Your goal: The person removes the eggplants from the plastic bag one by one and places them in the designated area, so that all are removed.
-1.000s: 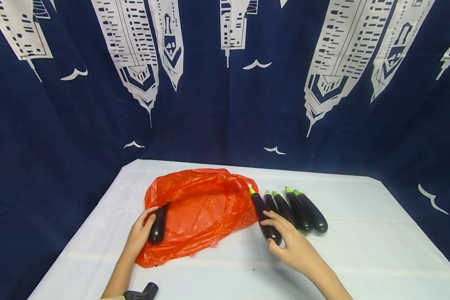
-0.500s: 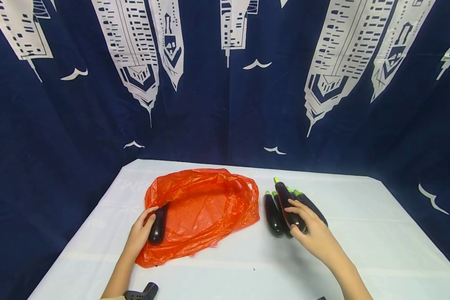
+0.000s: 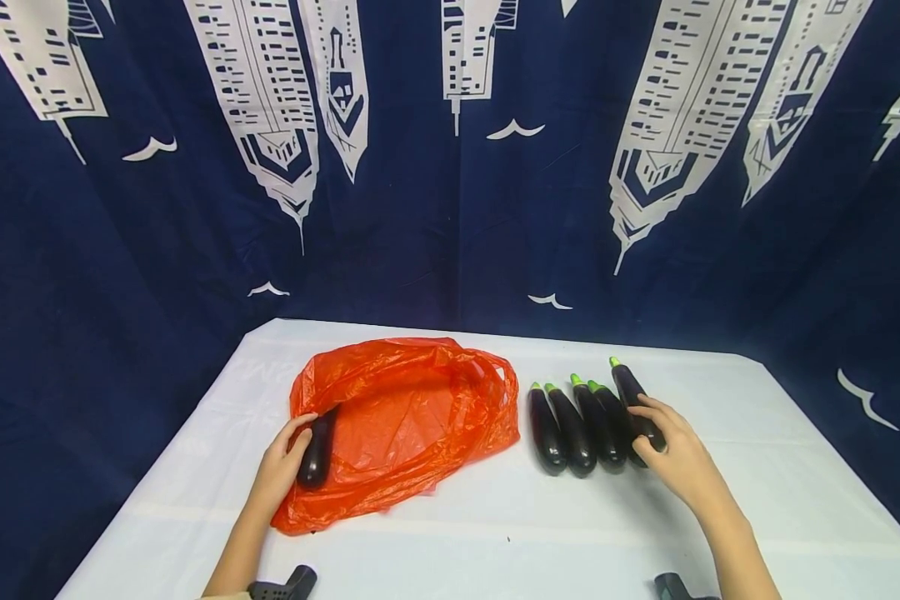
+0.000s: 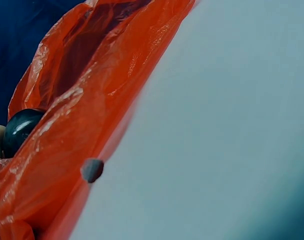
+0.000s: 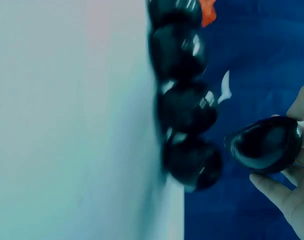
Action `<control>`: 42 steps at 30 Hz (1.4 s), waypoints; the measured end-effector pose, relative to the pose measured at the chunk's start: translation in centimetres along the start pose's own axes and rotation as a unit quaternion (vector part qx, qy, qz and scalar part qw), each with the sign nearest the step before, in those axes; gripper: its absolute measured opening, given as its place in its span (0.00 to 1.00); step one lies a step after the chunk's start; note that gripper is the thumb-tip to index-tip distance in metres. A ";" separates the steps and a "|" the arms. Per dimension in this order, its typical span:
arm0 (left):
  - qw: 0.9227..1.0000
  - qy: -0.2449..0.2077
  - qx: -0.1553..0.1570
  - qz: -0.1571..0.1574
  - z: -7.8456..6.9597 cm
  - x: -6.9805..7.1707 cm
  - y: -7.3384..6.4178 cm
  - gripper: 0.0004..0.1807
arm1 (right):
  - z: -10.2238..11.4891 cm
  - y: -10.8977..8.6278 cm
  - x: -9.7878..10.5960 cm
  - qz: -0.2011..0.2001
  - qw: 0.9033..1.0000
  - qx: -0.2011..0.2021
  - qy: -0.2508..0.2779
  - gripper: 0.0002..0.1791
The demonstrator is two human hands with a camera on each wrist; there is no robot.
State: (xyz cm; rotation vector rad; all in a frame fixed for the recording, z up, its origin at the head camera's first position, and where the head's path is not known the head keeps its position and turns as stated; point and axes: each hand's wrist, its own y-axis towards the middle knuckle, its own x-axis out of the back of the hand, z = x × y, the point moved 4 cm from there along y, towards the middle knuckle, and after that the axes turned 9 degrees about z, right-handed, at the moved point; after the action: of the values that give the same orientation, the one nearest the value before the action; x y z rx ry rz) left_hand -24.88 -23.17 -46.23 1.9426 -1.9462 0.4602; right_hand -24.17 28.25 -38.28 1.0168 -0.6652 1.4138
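My right hand (image 3: 678,450) grips a dark, glossy eggplant (image 3: 627,385) with a green stem, at the right end of a row. In the right wrist view this eggplant (image 5: 264,145) is pinched between thumb and fingers, raised off the table and apart from the others. Several more eggplants (image 3: 562,425) lie side by side to its left, stems pointing away. At the left, my left hand (image 3: 283,457) holds another eggplant (image 3: 317,454) at the mouth of a red plastic bag (image 3: 412,425). Only the rounded end of that eggplant (image 4: 22,131) shows in the left wrist view.
A white cloth covers the table (image 3: 480,550). Behind it hangs a navy curtain (image 3: 420,233) with white building prints. Dark wrist devices show at the front edge, one by each forearm.
My right hand has carried its eggplant rightward from beside the bag, over the row, to the row's right end. The left hand and the bag have stayed in place.
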 end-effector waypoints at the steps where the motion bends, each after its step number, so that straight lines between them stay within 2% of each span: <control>1: 1.000 -0.001 0.000 0.000 0.0 0.0 0.0 0.24 | -0.5 0.1 0.0 0.001 1.000 -0.003 0.002 0.22; 11: 1.000 -0.008 -0.002 0.002 0.2 -0.1 0.1 0.25 | -4.3 0.3 0.1 -0.018 0.999 0.009 0.030 0.20; 20: 1.000 -0.006 -0.005 0.006 -0.1 0.0 0.1 0.25 | -6.6 1.4 -0.4 0.035 0.998 -0.040 0.022 0.21; 28: 1.000 -0.006 -0.008 0.002 0.0 0.0 0.1 0.24 | -7.1 2.6 -1.2 0.068 0.996 -0.034 0.042 0.22; 42: 1.000 -0.009 -0.011 0.001 0.2 -0.1 0.1 0.24 | -6.6 1.5 -2.0 0.092 0.994 -0.021 0.062 0.27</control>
State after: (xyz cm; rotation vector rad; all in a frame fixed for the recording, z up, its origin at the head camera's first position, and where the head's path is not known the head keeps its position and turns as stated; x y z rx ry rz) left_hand -24.96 -23.19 -46.46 1.9389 -1.9562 0.4220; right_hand -27.06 32.85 -42.75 0.8427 -0.7079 1.6028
